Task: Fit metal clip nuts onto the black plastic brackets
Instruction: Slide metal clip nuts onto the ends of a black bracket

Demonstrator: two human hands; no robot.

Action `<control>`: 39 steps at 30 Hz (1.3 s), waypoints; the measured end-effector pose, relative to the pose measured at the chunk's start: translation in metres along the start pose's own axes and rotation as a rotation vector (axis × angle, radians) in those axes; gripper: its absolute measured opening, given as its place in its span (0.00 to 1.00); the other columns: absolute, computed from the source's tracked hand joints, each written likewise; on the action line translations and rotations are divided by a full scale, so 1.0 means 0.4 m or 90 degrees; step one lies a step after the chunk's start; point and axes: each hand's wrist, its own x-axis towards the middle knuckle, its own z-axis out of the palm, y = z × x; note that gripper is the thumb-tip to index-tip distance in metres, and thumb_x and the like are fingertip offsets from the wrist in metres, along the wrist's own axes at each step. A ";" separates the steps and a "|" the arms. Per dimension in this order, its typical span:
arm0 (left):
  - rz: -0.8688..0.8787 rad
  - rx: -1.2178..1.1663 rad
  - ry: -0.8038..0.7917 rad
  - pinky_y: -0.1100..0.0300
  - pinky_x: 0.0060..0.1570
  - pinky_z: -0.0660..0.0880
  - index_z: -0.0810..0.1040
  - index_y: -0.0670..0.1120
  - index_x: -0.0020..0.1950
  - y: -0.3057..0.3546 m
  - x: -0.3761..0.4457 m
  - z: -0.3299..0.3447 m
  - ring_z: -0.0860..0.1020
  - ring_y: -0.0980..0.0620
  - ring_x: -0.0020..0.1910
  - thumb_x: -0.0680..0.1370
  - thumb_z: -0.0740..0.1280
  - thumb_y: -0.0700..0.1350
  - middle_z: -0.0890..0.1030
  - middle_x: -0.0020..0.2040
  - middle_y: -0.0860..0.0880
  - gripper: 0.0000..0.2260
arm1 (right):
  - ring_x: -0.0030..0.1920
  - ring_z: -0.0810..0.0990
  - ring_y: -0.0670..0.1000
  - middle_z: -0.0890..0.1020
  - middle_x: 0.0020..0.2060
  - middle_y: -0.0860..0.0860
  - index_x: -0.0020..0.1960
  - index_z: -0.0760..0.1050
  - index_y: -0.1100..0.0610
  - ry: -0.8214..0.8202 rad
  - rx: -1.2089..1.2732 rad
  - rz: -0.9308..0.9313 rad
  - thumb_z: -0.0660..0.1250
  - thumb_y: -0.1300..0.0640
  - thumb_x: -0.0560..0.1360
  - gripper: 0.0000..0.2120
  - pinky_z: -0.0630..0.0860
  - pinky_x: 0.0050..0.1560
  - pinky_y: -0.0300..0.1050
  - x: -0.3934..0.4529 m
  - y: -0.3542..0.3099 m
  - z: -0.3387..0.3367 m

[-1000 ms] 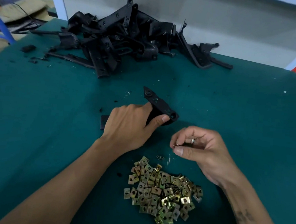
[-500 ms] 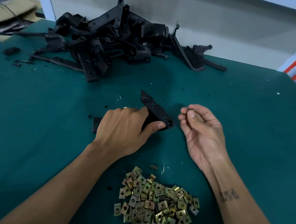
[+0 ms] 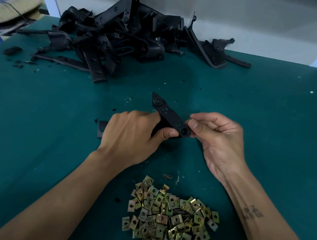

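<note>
The left hand (image 3: 132, 136) grips a flat black plastic bracket (image 3: 170, 117) above the green table (image 3: 260, 120), its long axis running from far-left to near-right. The right hand (image 3: 218, 137) pinches a small clip nut (image 3: 191, 119) at the bracket's rounded near end. Brassy square clip nuts (image 3: 169, 217) lie heaped nearest the person.

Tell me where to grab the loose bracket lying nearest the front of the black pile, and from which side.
Grip the long flat strip at its bare middle, coming from the near side. It lies flat on the green mat at the front of the bracket pile; its right end runs under other parts, so a pinch across its narrow width, then sliding it left, looks safest.
</note>
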 end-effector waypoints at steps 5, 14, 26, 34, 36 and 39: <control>0.015 0.009 0.006 0.61 0.25 0.59 0.78 0.49 0.43 0.003 -0.001 0.002 0.74 0.44 0.25 0.79 0.51 0.70 0.63 0.29 0.57 0.28 | 0.41 0.84 0.52 0.85 0.37 0.56 0.42 0.85 0.60 -0.012 0.039 0.014 0.74 0.67 0.64 0.08 0.81 0.47 0.42 0.001 0.000 -0.008; 0.018 0.003 0.001 0.59 0.27 0.61 0.79 0.50 0.46 0.002 -0.002 0.005 0.75 0.43 0.26 0.80 0.51 0.70 0.63 0.29 0.57 0.28 | 0.40 0.83 0.50 0.86 0.36 0.54 0.42 0.87 0.58 -0.043 0.038 0.025 0.74 0.66 0.65 0.08 0.79 0.46 0.42 0.001 -0.002 -0.017; 0.038 -0.035 -0.017 0.57 0.27 0.63 0.77 0.48 0.44 0.002 -0.002 0.003 0.74 0.43 0.27 0.82 0.51 0.65 0.70 0.30 0.56 0.25 | 0.40 0.84 0.48 0.87 0.39 0.53 0.43 0.85 0.53 -0.057 -0.159 -0.091 0.77 0.68 0.70 0.10 0.80 0.45 0.39 -0.009 -0.019 -0.015; 0.044 -0.042 -0.033 0.55 0.27 0.68 0.81 0.49 0.48 0.003 -0.003 0.002 0.76 0.43 0.30 0.82 0.51 0.66 0.77 0.33 0.53 0.26 | 0.35 0.84 0.47 0.87 0.35 0.50 0.40 0.87 0.52 -0.084 -0.251 -0.088 0.77 0.69 0.70 0.12 0.80 0.41 0.37 -0.009 -0.041 -0.019; 0.042 -0.046 -0.034 0.55 0.28 0.68 0.80 0.49 0.47 0.004 -0.003 0.001 0.76 0.44 0.30 0.82 0.51 0.66 0.77 0.33 0.53 0.26 | 0.34 0.83 0.48 0.86 0.35 0.52 0.42 0.85 0.54 -0.085 -0.234 -0.097 0.76 0.70 0.70 0.11 0.80 0.40 0.39 -0.008 -0.045 -0.017; 0.039 -0.042 -0.037 0.56 0.28 0.66 0.81 0.50 0.47 0.005 -0.003 0.000 0.76 0.44 0.30 0.81 0.52 0.66 0.77 0.33 0.54 0.26 | 0.34 0.83 0.51 0.85 0.35 0.55 0.42 0.80 0.57 -0.077 -0.227 -0.082 0.77 0.71 0.68 0.11 0.80 0.39 0.42 -0.006 -0.048 -0.016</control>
